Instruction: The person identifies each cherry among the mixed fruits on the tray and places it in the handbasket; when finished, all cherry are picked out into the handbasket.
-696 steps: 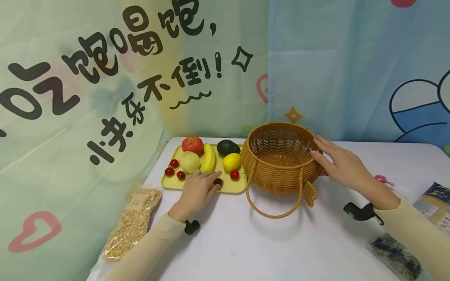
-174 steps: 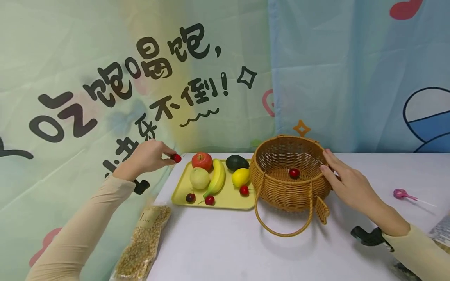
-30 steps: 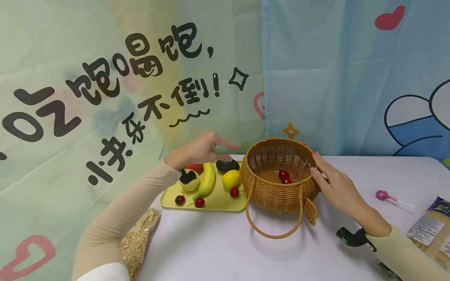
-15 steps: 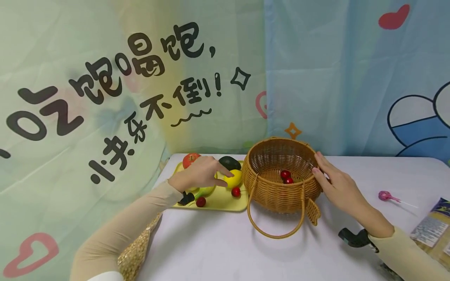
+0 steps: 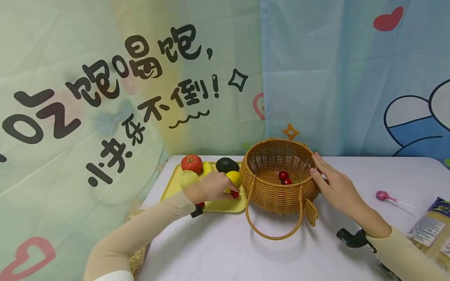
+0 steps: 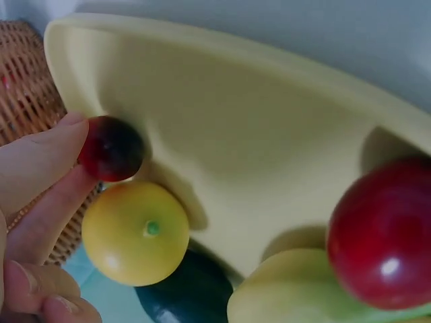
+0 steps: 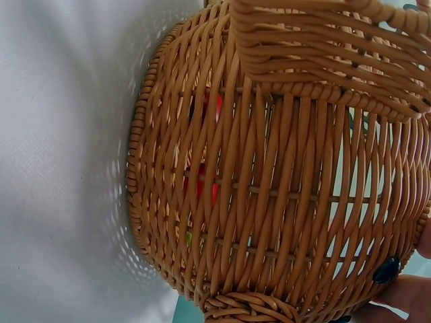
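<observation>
Head view: transfer from tray to basket, judged partway along. Two cherries (image 5: 283,175) lie inside the wicker basket (image 5: 275,201); a third cherry (image 6: 111,149), not yet in it, is pinched by the person's left hand (image 5: 213,186) at the basket end of the yellow tray (image 5: 225,205). Right hand (image 5: 335,187): fingers extended against the basket's side, gripping nothing. Left to move, it would seem to an onlooker: this cherry and at least one partly hidden cherry (image 5: 201,204) beside the left wrist. Apple (image 5: 191,164), pale round fruit (image 5: 188,179), banana (image 5: 208,168), dark green fruit (image 5: 227,165) and lemon (image 5: 233,177) also lie on the tray.
</observation>
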The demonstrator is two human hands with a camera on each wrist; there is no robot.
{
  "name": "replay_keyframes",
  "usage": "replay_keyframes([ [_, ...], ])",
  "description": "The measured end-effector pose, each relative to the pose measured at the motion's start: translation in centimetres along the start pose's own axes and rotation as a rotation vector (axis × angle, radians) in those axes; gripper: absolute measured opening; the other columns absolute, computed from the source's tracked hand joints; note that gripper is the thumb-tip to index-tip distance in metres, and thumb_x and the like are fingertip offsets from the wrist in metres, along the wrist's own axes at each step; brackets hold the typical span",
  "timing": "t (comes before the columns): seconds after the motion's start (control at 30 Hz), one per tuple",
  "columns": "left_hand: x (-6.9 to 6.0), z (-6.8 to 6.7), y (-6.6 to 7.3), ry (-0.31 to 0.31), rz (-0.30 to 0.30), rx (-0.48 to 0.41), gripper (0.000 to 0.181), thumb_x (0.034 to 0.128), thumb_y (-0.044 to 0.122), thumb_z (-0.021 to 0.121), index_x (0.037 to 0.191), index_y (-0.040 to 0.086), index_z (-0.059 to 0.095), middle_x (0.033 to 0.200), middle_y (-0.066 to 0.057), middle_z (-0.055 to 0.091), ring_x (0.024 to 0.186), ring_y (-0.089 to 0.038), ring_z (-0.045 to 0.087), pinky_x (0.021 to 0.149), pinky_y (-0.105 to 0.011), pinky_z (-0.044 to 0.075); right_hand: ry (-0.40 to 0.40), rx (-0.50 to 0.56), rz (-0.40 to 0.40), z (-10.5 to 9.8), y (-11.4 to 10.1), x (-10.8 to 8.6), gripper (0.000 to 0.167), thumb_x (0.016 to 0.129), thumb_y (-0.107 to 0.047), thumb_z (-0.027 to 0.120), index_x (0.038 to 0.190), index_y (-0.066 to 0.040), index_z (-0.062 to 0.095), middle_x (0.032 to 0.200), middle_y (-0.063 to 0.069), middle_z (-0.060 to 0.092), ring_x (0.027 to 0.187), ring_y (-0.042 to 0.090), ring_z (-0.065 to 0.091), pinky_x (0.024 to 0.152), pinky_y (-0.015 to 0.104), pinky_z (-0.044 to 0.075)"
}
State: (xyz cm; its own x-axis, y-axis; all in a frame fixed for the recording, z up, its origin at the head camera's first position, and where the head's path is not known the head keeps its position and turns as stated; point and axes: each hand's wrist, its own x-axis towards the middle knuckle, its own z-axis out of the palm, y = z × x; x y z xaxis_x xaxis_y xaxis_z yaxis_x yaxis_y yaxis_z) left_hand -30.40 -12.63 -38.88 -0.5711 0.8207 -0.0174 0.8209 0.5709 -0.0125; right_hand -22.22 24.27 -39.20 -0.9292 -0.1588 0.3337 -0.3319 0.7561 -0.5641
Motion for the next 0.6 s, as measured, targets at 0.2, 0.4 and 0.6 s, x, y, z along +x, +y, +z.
replay_keyframes([
  [0.2,0.2,0.9,-0.1,0.014,0.0,0.027,0.026,0.0875,0.03,0.083,0.113,0.023,0.081,0.098,0.008,0.08,0.067,-0.01,0.064,0.057,-0.023,0.049,0.005,0.01,-0.01,0.0,0.0,-0.1,0.062,0.112,-0.037,0.039,0.163,-0.006,0.023,0.168,0.021,0.022,0.146,0.055,0.034,0.106,0.074,0.034],
  [0.4,0.2,1.4,-0.1,0.036,0.021,0.047,0.027,0.0873,0.03,0.083,0.113,0.023,0.081,0.101,0.009,0.08,0.075,-0.01,0.07,0.062,-0.025,0.054,0.007,0.014,-0.012,-0.1,-0.1,-0.2,0.062,0.112,-0.036,0.04,0.163,-0.006,0.023,0.168,0.021,0.023,0.146,0.055,0.034,0.106,0.074,0.035],
  [0.6,0.2,1.4,-0.1,0.031,0.005,0.023,0.027,0.0871,0.029,0.083,0.113,0.022,0.081,0.1,0.008,0.08,0.072,-0.009,0.069,0.06,-0.023,0.052,0.001,0.02,-0.008,-0.1,-0.1,-0.2,0.062,0.112,-0.035,0.041,0.163,-0.006,0.023,0.169,0.021,0.022,0.147,0.054,0.032,0.108,0.074,0.033],
])
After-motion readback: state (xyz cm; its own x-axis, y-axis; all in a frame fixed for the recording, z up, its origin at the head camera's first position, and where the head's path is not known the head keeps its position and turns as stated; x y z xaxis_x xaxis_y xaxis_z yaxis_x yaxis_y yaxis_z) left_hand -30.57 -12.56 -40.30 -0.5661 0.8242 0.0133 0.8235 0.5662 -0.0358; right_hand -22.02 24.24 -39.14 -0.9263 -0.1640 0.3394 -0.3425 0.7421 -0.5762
